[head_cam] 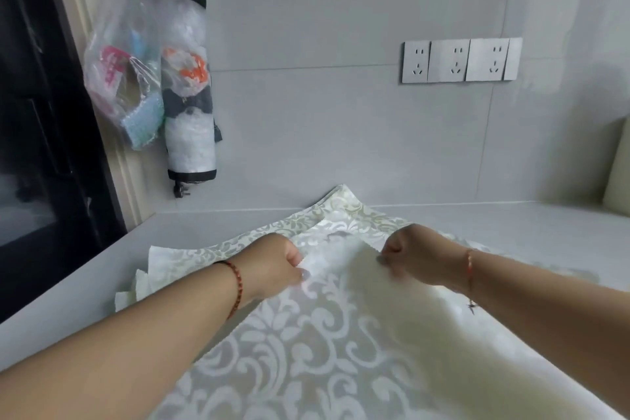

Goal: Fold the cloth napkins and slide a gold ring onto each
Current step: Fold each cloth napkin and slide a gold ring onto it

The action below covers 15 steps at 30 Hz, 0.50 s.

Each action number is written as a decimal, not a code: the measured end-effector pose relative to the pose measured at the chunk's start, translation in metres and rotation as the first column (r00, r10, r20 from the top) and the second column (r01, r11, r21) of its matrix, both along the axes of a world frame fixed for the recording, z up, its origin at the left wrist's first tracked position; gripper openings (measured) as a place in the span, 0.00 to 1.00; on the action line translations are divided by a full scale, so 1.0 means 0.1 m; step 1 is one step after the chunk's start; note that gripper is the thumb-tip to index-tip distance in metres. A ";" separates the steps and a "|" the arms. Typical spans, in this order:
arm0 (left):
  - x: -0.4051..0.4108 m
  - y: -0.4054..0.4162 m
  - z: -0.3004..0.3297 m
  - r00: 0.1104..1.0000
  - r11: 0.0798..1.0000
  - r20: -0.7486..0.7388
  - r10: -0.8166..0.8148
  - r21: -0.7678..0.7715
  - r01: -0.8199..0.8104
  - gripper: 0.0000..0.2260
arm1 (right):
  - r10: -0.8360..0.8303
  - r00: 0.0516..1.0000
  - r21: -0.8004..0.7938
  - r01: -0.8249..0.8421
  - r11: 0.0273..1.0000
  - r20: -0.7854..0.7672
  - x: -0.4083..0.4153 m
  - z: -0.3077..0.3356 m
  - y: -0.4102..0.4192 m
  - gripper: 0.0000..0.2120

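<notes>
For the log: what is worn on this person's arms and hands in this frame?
Both forearms are bare, with no sleeves or gloves in view. The left hand has a beaded bracelet at the wrist, red with a dark section. The right hand has a thin reddish cord bracelet with a small dark charm hanging below it. The fingernails look pale grey.

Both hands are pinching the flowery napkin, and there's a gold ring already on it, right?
Not quite. Both the left hand and right hand do pinch the flowery napkin, but the head view shows no gold ring on it; none is visible anywhere.
</notes>
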<state>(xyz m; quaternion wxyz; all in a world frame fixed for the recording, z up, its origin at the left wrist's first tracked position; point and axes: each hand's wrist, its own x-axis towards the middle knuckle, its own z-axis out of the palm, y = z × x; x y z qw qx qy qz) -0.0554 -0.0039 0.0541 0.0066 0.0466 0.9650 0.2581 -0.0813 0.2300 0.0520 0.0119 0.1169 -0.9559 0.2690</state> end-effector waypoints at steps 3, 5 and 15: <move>-0.52 0.05 -0.05 1.000 0.995 0.000 0.031 -0.099 -0.031 0.16 | -0.059 0.998 0.097 0.061 0.993 -0.024 -0.52 -0.09 -0.07 0.12; -0.82 0.08 -0.12 0.998 0.987 0.000 0.057 -0.150 -0.056 0.09 | -0.104 0.994 0.150 0.107 0.983 -0.029 -0.79 -0.17 -0.10 0.10; -1.91 0.06 -0.51 0.935 0.937 0.064 0.348 -0.044 -0.345 0.14 | -0.229 0.973 0.101 0.230 0.968 -0.025 -1.61 -0.47 -0.15 0.11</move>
